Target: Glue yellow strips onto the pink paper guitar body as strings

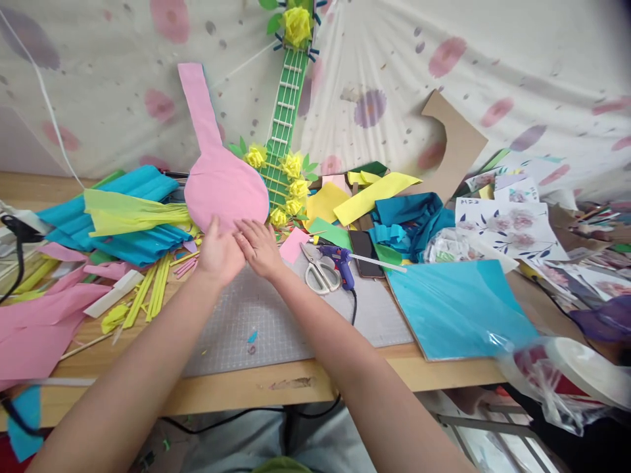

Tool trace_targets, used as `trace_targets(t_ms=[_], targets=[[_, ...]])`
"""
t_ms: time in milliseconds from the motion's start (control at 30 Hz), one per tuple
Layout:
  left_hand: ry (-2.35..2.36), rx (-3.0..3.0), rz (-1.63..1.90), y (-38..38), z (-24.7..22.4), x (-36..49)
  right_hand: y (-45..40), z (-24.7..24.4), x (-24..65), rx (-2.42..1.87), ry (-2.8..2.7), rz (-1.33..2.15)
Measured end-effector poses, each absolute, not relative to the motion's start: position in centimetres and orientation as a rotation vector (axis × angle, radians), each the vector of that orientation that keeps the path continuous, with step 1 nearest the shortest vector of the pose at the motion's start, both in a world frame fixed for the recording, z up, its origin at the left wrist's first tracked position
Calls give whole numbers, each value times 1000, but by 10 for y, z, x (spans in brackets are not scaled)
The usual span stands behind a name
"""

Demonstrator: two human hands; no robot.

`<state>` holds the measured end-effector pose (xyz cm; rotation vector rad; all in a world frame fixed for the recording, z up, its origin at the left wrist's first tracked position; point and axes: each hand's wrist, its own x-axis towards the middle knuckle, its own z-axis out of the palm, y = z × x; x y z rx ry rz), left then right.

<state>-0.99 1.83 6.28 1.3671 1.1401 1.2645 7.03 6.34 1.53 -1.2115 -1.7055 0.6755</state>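
A pink paper-covered cutout, round-bodied with a long neck like a small stringed instrument, stands upright at the back of the desk; a blue edge shows along its right side. My left hand grips its bottom edge, thumb on the front and the other fingers mostly hidden. Alongside, my right hand lays its stretched fingers on the lower front of the pink cutout, close to the left hand. Just behind leans a green instrument neck with white frets, strings and yellow paper flowers.
On the grey cutting mat lie scissors and a purple glue gun with its cable. A phone and blue board are right. Blue crepe paper, yellow strips and pink paper crowd the left.
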Motion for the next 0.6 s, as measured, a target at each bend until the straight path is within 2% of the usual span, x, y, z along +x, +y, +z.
trace_targets(t_ms=[167,333,500,600], targets=[[1134,1085,1546,19,71,-45,103,17,83,-1421,-1578,511],[1240,849,1708,34,64,-74,135,15,77,-1672,-1332,761],[1400,776,1769,40,45,-94,154,9,71,-1684,-1234,825],[1644,994,1643,41,30,-101,158,7,68,-1647,-1259,808]])
